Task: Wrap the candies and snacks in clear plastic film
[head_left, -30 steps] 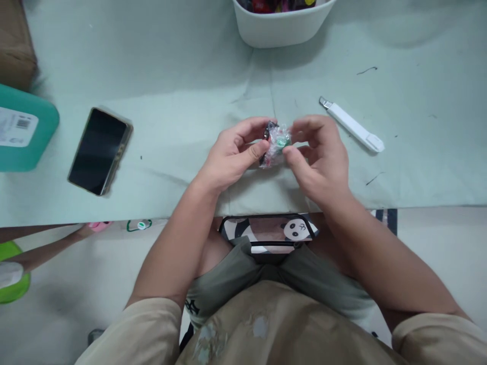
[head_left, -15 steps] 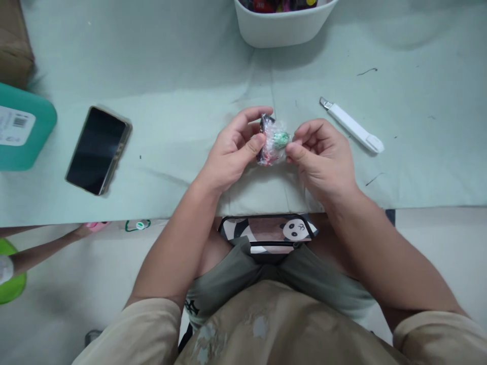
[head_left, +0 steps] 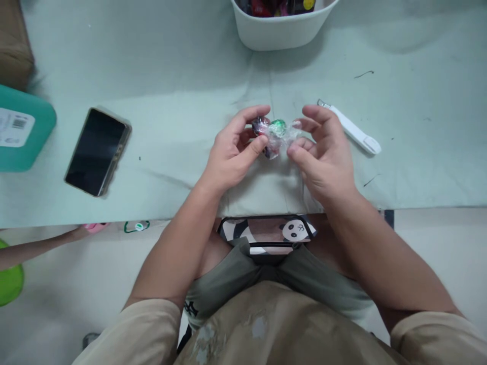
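A small bundle in clear plastic wrap (head_left: pixel 274 138), with green, red and dark parts, is above the table in front of me. My left hand (head_left: pixel 243 144) grips its left side between thumb and fingers. At its right side, my right hand (head_left: pixel 321 152) has the thumb against the loose edge of the plastic, with the index finger raised away. A white cutter (head_left: pixel 355 130) lies behind and to the right of my right hand, its metal tip partly beside the fingers.
A white tub (head_left: pixel 283 33) with colourful packets stands at the back. At the left are a phone (head_left: pixel 98 152), a teal container (head_left: pixel 25 132) and a brown box (head_left: pixel 13 45). A panda-print pouch (head_left: pixel 266 233) is on my lap. Another person's arm (head_left: pixel 41 248) shows lower left.
The bundle has turned in my fingers, its green part now higher. My right index finger has lifted and the plastic is spread toward my right hand. The other person's arm has shifted.
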The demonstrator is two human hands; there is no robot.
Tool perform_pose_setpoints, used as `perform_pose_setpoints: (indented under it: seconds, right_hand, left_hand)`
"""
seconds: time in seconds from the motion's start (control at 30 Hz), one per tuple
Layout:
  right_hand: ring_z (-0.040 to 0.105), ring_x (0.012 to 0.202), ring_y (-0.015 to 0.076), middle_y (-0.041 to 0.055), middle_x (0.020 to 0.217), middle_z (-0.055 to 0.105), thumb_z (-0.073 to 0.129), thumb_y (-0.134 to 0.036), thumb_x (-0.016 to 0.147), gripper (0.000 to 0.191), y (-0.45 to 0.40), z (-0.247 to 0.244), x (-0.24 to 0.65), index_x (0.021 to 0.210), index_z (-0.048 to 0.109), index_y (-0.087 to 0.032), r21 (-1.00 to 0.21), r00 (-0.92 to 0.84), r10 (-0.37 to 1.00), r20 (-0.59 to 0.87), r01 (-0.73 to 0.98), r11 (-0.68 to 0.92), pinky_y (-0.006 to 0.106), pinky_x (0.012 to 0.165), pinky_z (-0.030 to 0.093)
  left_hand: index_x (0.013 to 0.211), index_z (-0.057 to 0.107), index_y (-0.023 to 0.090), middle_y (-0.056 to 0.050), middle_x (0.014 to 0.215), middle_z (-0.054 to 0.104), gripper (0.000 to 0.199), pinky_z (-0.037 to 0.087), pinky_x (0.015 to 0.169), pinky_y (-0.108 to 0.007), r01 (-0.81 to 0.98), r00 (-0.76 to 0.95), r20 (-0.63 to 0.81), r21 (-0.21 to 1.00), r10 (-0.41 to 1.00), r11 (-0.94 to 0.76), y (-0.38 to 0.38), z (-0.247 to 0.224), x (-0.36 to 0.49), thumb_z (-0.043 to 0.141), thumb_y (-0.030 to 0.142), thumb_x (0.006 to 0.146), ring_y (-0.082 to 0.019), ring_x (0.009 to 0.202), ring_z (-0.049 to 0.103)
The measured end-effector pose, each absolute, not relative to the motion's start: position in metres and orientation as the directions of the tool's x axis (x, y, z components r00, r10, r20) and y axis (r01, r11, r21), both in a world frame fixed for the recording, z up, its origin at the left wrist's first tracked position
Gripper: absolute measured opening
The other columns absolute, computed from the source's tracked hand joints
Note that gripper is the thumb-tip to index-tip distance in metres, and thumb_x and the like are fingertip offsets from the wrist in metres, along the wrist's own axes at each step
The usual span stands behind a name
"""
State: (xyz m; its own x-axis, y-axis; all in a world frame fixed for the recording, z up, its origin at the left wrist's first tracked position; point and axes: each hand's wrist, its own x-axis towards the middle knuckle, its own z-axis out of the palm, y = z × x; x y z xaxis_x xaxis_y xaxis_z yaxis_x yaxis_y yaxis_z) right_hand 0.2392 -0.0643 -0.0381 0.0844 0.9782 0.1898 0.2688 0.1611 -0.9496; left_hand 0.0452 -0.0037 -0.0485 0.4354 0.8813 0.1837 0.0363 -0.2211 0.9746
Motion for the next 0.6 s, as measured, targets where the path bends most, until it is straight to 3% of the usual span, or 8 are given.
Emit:
perform_pose_setpoints:
  seconds: [0.07, 0.17, 0.23, 0.37, 0.5, 0.6]
  right_hand:
    - [0.065, 0.078, 0.0123, 0.0013, 0.101, 0.067, 0.068, -0.053, 0.094, 0.041, -0.065, -0.036, 0.238, 0.125, 0.061, -0.028, -0.949, 0.048, 0.984, 0.171, 0.276, 0.151, 0.029, 0.070, 0.057]
    - [0.062, 0.073, 0.0139, 0.0009, 0.082, 0.065, 0.065, -0.043, 0.097, 0.020, -0.066, -0.027, 0.235, 0.096, 0.069, -0.023, -0.910, 0.065, 0.972, 0.226, 0.370, 0.187, 0.031, 0.069, 0.055]
    - [0.062, 0.074, 0.0153, 0.0018, 0.080, 0.065, 0.063, -0.037, 0.098, 0.019, -0.068, -0.020, 0.234, 0.087, 0.067, -0.022, -0.867, 0.086, 0.940, 0.330, 0.423, 0.265, 0.033, 0.071, 0.055]
    - [0.065, 0.086, 0.0193, 0.0055, 0.090, 0.065, 0.057, -0.033, 0.100, 0.020, -0.071, -0.014, 0.231, 0.087, 0.069, -0.024, -0.794, 0.017, 0.873, 0.488, 0.424, 0.436, 0.039, 0.081, 0.057]
    - [0.064, 0.092, 0.0204, 0.0072, 0.095, 0.061, 0.051, -0.045, 0.102, 0.034, -0.071, -0.020, 0.228, 0.082, 0.066, -0.021, -0.876, 0.087, 0.919, 0.386, 0.348, 0.335, 0.041, 0.084, 0.057]
    - [0.060, 0.082, 0.0161, 0.0032, 0.087, 0.056, 0.064, -0.051, 0.096, 0.032, -0.067, -0.029, 0.226, 0.084, 0.058, -0.022, -0.925, 0.184, 0.947, 0.264, 0.325, 0.195, 0.036, 0.077, 0.056]
  left_hand:
    - [0.130, 0.062, 0.034, -0.004, 0.124, 0.069, 0.052, 0.064, 0.089, -0.037, 0.053, 0.427, 0.204, 0.967, 0.881, -0.250, -0.003, -0.049, 0.044, 0.066, 0.066, 0.089, -0.023, 0.112, 0.073]
    - [0.125, 0.063, 0.033, -0.004, 0.120, 0.069, 0.049, 0.064, 0.086, -0.037, 0.060, 0.406, 0.211, 0.965, 0.889, -0.257, -0.002, -0.050, 0.043, 0.066, 0.066, 0.089, -0.023, 0.107, 0.073]
    - [0.121, 0.062, 0.033, -0.004, 0.118, 0.068, 0.049, 0.064, 0.085, -0.037, 0.056, 0.371, 0.215, 0.966, 0.903, -0.253, -0.002, -0.051, 0.045, 0.065, 0.068, 0.088, -0.022, 0.105, 0.074]
    - [0.109, 0.060, 0.030, -0.002, 0.110, 0.064, 0.050, 0.061, 0.086, -0.037, 0.015, 0.262, 0.261, 0.962, 0.929, -0.274, -0.005, -0.055, 0.053, 0.066, 0.074, 0.085, -0.022, 0.110, 0.070]
    - [0.090, 0.054, 0.025, -0.002, 0.104, 0.059, 0.049, 0.059, 0.083, -0.034, -0.117, 0.266, 0.260, 0.965, 0.928, -0.237, -0.015, -0.050, 0.061, 0.076, 0.068, 0.079, -0.016, 0.100, 0.065]
    - [0.079, 0.050, 0.022, -0.004, 0.100, 0.057, 0.055, 0.058, 0.079, -0.034, -0.135, 0.329, 0.180, 0.981, 0.927, -0.142, -0.023, -0.041, 0.064, 0.079, 0.069, 0.075, -0.016, 0.093, 0.063]
